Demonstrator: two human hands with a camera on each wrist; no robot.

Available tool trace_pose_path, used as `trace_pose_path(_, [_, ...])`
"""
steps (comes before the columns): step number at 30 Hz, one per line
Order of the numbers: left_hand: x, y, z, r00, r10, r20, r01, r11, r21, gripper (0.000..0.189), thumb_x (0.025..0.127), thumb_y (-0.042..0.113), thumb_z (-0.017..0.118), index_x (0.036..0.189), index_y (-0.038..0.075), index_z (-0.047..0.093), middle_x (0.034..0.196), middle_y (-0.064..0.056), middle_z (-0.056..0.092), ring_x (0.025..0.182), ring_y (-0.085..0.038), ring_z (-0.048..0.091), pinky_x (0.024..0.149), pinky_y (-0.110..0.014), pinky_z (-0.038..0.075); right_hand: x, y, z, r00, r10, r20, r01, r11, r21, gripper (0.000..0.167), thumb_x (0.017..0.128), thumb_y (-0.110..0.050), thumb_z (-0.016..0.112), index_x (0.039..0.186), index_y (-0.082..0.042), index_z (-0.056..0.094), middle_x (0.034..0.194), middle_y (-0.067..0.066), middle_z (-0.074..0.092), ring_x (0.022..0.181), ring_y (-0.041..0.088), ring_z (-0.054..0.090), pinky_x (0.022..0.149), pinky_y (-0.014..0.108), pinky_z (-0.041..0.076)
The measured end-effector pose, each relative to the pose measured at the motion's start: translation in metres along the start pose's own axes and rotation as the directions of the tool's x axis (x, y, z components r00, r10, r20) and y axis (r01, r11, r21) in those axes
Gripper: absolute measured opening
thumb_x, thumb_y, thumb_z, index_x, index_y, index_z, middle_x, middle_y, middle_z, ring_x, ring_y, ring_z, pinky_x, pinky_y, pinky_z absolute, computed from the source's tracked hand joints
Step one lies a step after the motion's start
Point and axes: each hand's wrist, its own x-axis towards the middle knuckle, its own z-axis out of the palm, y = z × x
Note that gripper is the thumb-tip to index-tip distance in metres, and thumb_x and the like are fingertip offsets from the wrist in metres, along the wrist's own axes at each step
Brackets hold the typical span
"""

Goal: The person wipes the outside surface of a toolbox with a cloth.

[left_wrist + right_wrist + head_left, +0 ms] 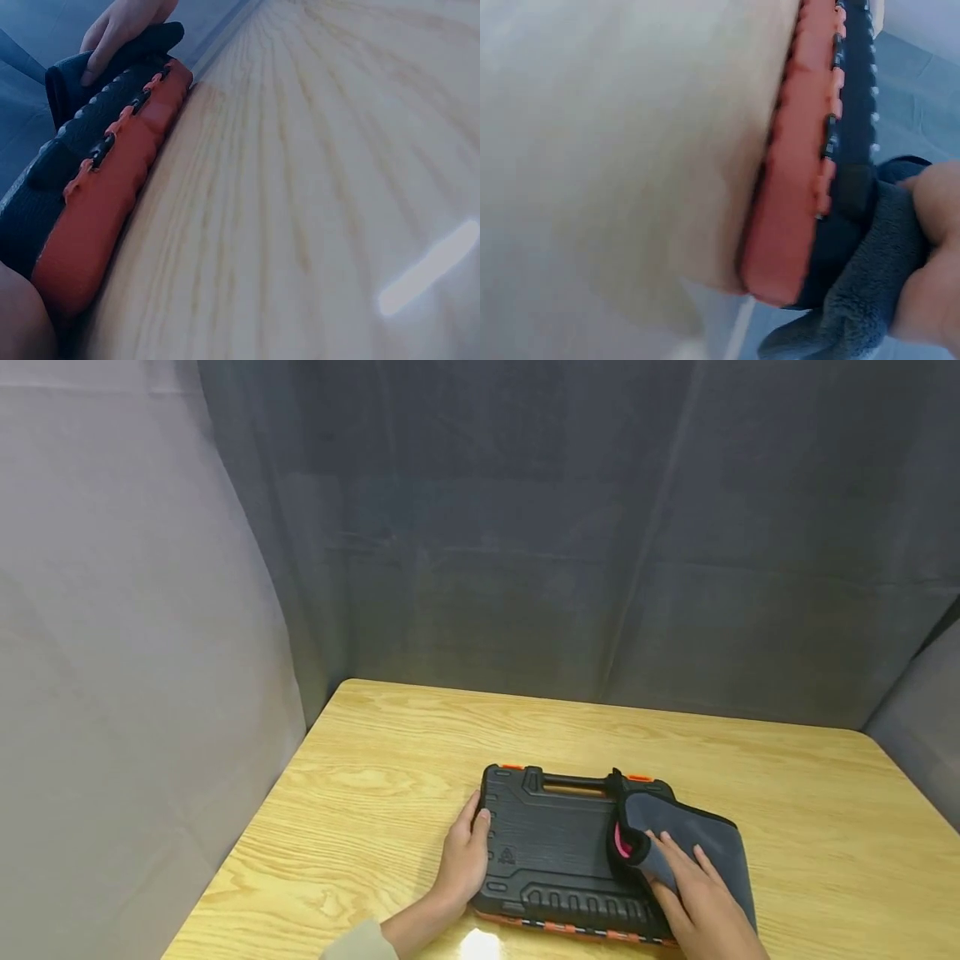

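Observation:
A black tool case [551, 839] with an orange lower half lies flat on the table, its carrying handle [577, 782] on the far side. My left hand [462, 860] grips the case's left side, thumb on the upper edge. My right hand [701, 902] holds a grey cloth [723, 852] with black edging, bunched over the right end of the lid. A bit of pink [622, 841] shows inside the cloth's fold. In the right wrist view, the plush cloth [862, 277] hangs past the case's corner, next to the orange side [791, 225].
The wooden table [360, 760] runs out to both sides and behind the case. A dark grey curtain [487, 543] hangs beyond the far edge, and a light grey one [135, 610] stands at the left. Hinges [120, 124] line the case's near side.

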Motion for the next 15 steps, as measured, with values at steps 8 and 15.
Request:
trace_pose_path(8, [0.001, 0.001, 0.001, 1.000, -0.001, -0.011, 0.002, 1.000, 0.017, 0.056, 0.111, 0.028, 0.033, 0.157, -0.002, 0.022, 0.160, -0.018, 0.026, 0.148, -0.035, 0.019, 0.117, -0.052, 0.017, -0.007, -0.005, -0.005, 0.995, 0.058, -0.079, -0.053, 0.997, 0.061, 0.046, 0.103, -0.011, 0.055, 0.141, 0.013, 0.046, 0.138, 0.035, 0.048, 0.126, 0.053, 0.046, 0.109, 0.066, 0.024])
trace_pose_path(15, [0.000, 0.002, 0.002, 0.999, -0.010, -0.037, 0.012, 0.999, 0.051, 0.056, 0.111, 0.029, 0.033, 0.156, -0.002, 0.023, 0.160, -0.018, 0.027, 0.147, -0.035, 0.019, 0.117, -0.053, 0.017, -0.006, -0.032, -0.018, 0.994, 0.111, 0.000, -0.110, 0.982, 0.155, 0.046, 0.108, -0.031, 0.045, 0.144, -0.002, 0.046, 0.133, 0.025, 0.058, 0.120, 0.045, 0.056, 0.091, 0.059, 0.050])
